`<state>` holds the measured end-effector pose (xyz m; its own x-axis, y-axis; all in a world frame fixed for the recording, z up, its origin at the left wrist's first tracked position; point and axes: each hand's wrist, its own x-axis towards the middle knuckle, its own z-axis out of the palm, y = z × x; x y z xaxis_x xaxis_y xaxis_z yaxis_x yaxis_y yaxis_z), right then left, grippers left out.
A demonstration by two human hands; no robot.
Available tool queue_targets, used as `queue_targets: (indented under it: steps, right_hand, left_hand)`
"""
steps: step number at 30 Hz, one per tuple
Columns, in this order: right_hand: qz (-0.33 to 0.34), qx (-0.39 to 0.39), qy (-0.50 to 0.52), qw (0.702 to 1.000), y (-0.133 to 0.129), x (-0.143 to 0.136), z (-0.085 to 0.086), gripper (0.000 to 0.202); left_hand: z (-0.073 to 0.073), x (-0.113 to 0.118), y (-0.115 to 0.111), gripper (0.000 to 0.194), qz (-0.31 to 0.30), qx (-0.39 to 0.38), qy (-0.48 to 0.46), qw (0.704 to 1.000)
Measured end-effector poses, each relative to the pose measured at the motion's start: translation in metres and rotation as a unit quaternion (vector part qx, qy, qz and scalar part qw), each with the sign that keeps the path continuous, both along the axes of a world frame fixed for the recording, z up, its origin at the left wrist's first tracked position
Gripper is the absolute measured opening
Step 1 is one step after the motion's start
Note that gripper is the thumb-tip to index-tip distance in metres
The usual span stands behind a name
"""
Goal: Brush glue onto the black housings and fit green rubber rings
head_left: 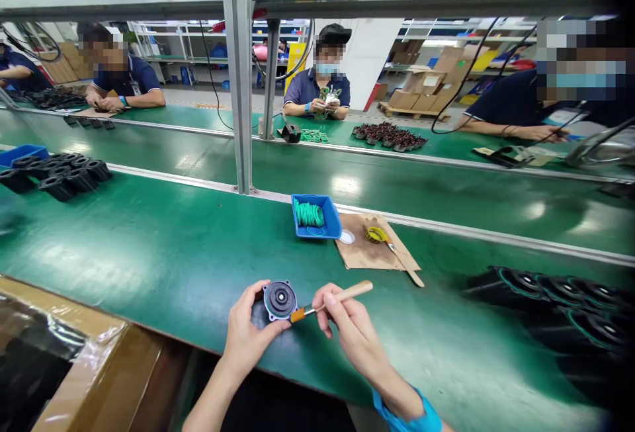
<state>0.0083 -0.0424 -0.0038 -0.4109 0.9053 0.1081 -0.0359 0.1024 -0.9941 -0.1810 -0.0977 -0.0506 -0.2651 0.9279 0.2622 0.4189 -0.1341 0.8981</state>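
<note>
Between the thumb and fingers of my left hand is a round black motor housing, its ringed face turned up toward me. A green ring runs around that face. My right hand grips a paintbrush by its pale wooden handle. The brush's orange bristles touch the housing's lower right rim. Beyond my hands, a blue bin holds a bundle of green rubber rings. On a piece of cardboard beside it stands a small yellow-rimmed pot, with a second brush lying against it.
Several black housings with green rings stand at the right, and more black housings at the far left. A metal post rises behind the bench. An open cardboard box is at lower left. Co-workers sit across the line.
</note>
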Motion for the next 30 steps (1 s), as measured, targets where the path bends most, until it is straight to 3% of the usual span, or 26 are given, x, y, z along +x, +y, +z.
queue_targets:
  steps: [8, 19, 30]
  right_hand:
    - [0.004, 0.033, -0.052, 0.998, 0.006, -0.002, -0.01, 0.046]
    - [-0.004, 0.248, -0.146, 0.958, 0.02, 0.003, 0.01, 0.052]
    - [0.171, 0.33, -0.188, 0.909, 0.034, 0.024, 0.04, 0.035]
  left_hand:
    - [-0.002, -0.001, 0.0, 0.056, -0.01, 0.005, -0.009, 1.0]
    - [0.004, -0.002, -0.002, 0.059, -0.047, 0.036, -0.005, 0.998]
    - [0.013, -0.003, -0.002, 0.06, -0.125, 0.047, 0.018, 0.991]
